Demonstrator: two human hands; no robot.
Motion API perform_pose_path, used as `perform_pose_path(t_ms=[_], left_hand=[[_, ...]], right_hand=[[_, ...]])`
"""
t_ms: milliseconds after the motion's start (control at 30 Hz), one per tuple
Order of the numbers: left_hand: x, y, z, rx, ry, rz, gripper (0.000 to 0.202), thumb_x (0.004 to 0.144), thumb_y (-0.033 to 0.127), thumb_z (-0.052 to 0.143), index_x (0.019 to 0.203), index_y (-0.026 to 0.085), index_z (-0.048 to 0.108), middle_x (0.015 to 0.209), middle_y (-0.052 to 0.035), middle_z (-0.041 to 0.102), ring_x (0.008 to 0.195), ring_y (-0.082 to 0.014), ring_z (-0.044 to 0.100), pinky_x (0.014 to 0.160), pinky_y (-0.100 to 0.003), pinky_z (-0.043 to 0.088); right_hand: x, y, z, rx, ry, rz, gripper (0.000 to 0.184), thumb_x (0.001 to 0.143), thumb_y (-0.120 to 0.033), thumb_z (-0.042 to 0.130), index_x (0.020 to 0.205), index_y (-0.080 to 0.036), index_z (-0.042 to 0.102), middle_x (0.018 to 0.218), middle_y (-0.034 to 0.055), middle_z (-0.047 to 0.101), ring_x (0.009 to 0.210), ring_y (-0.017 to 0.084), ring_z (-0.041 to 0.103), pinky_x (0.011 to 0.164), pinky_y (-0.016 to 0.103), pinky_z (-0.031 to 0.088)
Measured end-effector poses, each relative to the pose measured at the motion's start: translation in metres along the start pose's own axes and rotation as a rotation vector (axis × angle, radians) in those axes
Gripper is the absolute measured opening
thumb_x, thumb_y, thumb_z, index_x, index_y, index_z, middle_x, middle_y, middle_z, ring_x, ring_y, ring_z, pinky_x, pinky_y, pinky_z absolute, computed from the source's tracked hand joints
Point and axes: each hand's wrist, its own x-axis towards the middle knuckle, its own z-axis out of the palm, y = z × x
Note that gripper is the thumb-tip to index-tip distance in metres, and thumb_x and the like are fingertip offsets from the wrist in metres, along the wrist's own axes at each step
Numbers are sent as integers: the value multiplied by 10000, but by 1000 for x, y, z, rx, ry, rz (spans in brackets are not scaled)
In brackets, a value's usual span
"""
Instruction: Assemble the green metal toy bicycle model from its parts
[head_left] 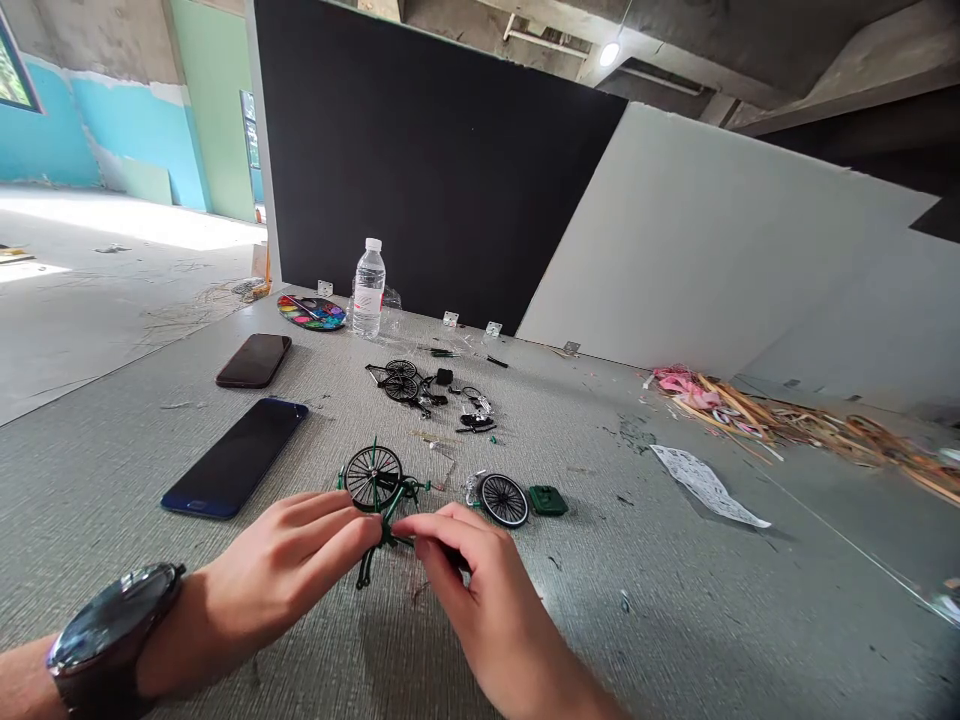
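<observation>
Just above the grey textured bench point(615, 610), the right hand point(472, 595) grips a green metal miniature bicycle frame point(401, 490), pinching it between thumb and fingers, while the left hand point(289, 565) presses its closed fingers against the other side. The frame's long axis stands nearly upright, a black-spoked wheel point(373, 478) on top; a separate thin-tyred black wheel point(504, 500) lies just beyond the right hand.
</observation>
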Motion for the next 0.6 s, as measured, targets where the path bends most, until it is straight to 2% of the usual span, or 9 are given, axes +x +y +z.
perform_pose_path(t_ms=[133, 333, 400, 500, 600], left_hand=[[1, 0, -1, 27, 23, 34, 301, 1133, 153, 317, 1049, 146, 606, 695, -5, 617, 567, -157, 556, 530, -276, 510], [3, 0, -2, 43, 48, 51, 270, 1118, 134, 346, 1047, 166, 604, 697, 1, 622, 575, -154, 568, 545, -260, 517], [3, 0, -2, 42, 37, 40, 283, 1122, 142, 335, 1029, 166, 601, 687, 3, 611, 566, -154, 555, 533, -263, 505], [3, -1, -1, 30, -16, 35, 330, 1137, 156, 286, 987, 155, 580, 664, 3, 589, 539, -157, 518, 494, -275, 467], [2, -2, 1, 30, -29, 49, 356, 1144, 154, 263, 939, 154, 554, 654, 1, 576, 528, -157, 493, 472, -279, 436]], right_hand=[[0, 0, 0, -13, 7, 12, 241, 1016, -157, 543, 1081, -251, 756, 1050, 18, 743, 959, 169, 675, 855, 317, 515], [-1, 8, 3, 46, -32, 164, 159, 1049, -289, 506, 1122, -251, 642, 859, -8, 699, 752, 163, 637, 637, 283, 492], [-3, 12, 5, 39, -20, 155, 156, 1054, -292, 497, 1144, -257, 620, 909, 2, 707, 785, 166, 650, 685, 293, 514], [-5, 17, 9, -46, 39, 100, 189, 997, -210, 569, 1179, -253, 593, 1091, 42, 684, 938, 188, 652, 827, 333, 532], [-6, 21, 11, -91, 65, 83, 262, 962, -162, 595, 1205, -254, 565, 1066, 41, 654, 955, 198, 643, 848, 348, 535]])
